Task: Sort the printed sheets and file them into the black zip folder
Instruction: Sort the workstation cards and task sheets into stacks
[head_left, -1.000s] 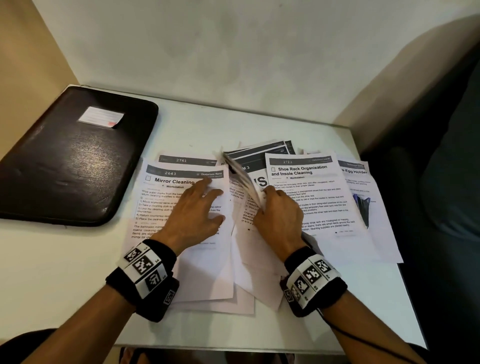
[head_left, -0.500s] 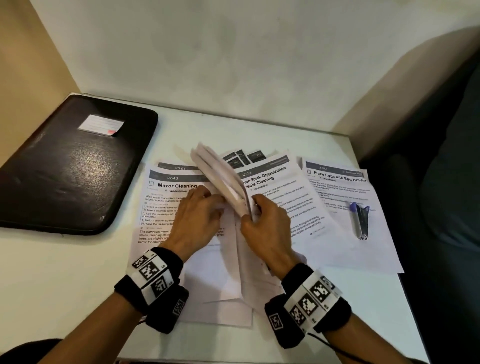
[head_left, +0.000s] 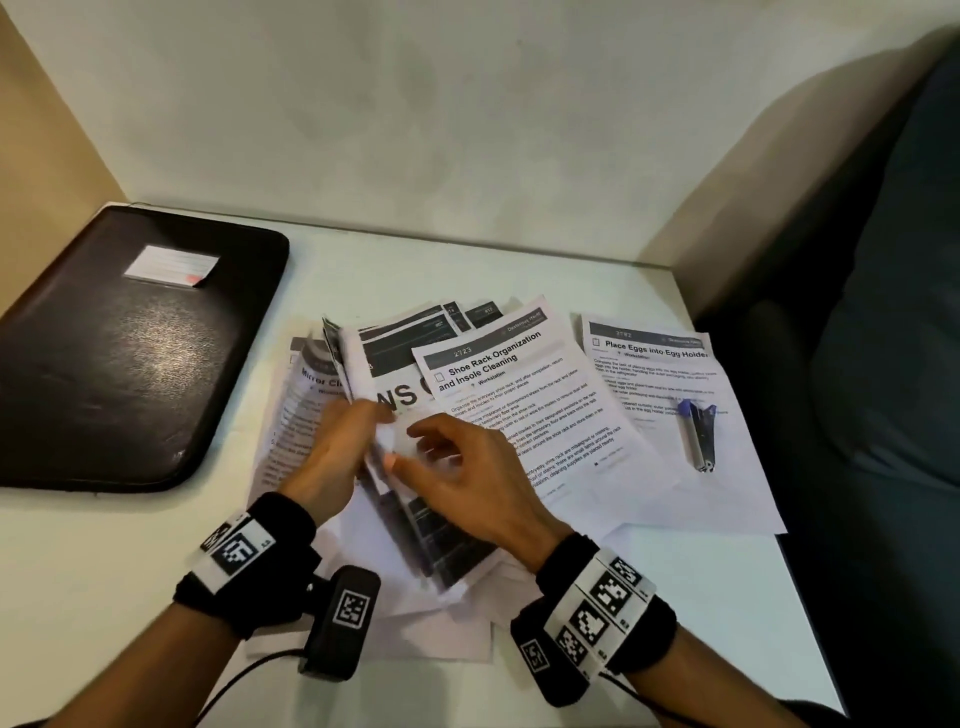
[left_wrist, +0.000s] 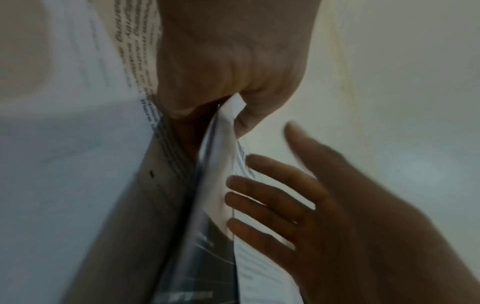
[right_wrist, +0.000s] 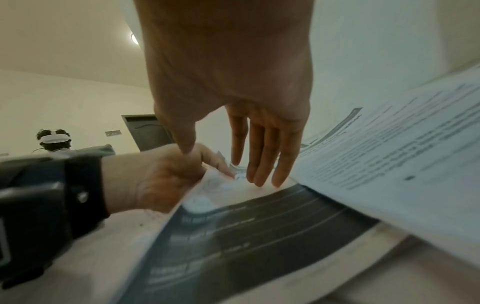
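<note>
Sheets (head_left: 363, 395) now pinched by left hand (head_left: 332, 457); right hand (head_left: 467, 478) released.

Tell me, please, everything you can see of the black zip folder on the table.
The black zip folder lies flat and closed at the table's far left corner, against the beige side wall. It looks like glossy, leather-like material with rounded corners. A small white label card with a red mark sits near its far end. Neither hand touches it; the sheets lie beside it.

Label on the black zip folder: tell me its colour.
The label on the black zip folder is white with a red corner patch, clearest in the head view.
</note>
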